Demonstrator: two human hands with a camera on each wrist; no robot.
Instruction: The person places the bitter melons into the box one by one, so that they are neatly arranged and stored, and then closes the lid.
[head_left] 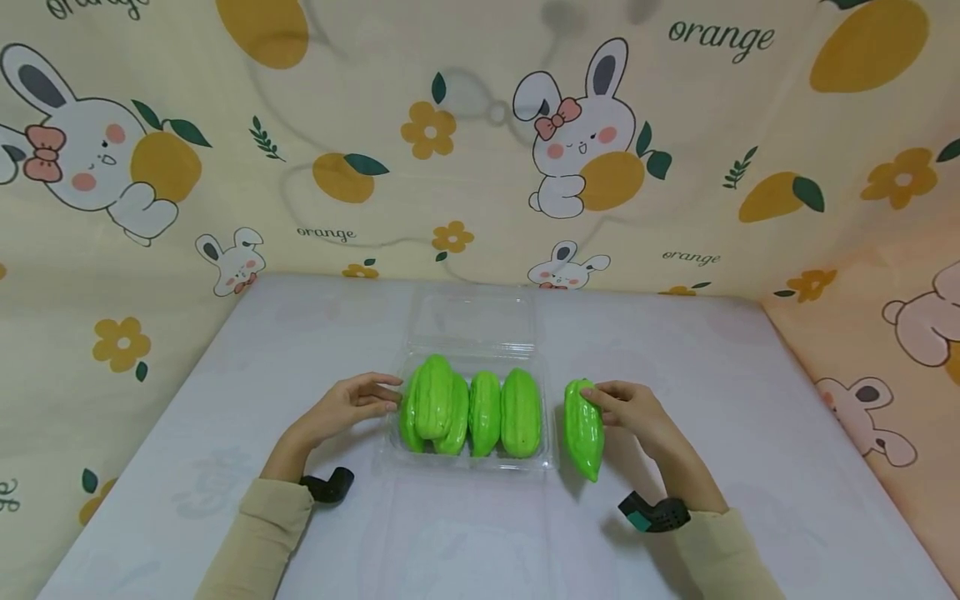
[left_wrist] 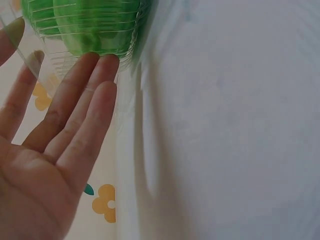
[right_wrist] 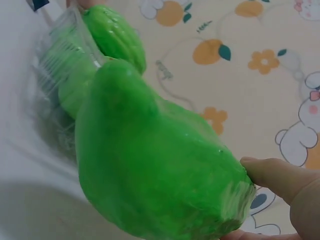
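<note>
Beside the right wall of a clear plastic clamshell box (head_left: 555, 454), my right hand (head_left: 633, 412) holds a glossy green ridged toy fruit (head_left: 582, 433), much like a star fruit. Thumb and fingers pinch its upper end; the pointed end hangs down. In the right wrist view this toy fruit (right_wrist: 160, 165) fills the middle and hides part of the box. Several similar green fruits (head_left: 521, 412) lie in the box, one on top of others at the left. My left hand (head_left: 348, 408) is at the box's left wall, fingers fairly straight, fingertips (left_wrist: 107, 62) against or very near the plastic.
The box's clear lid (head_left: 472, 321) lies folded back behind it. A pale cloth covers the table (head_left: 675, 350). Behind and at the sides hangs a cream printed cloth (head_left: 480, 183) with rabbits and oranges. Each wrist wears a small black camera (head_left: 656, 512).
</note>
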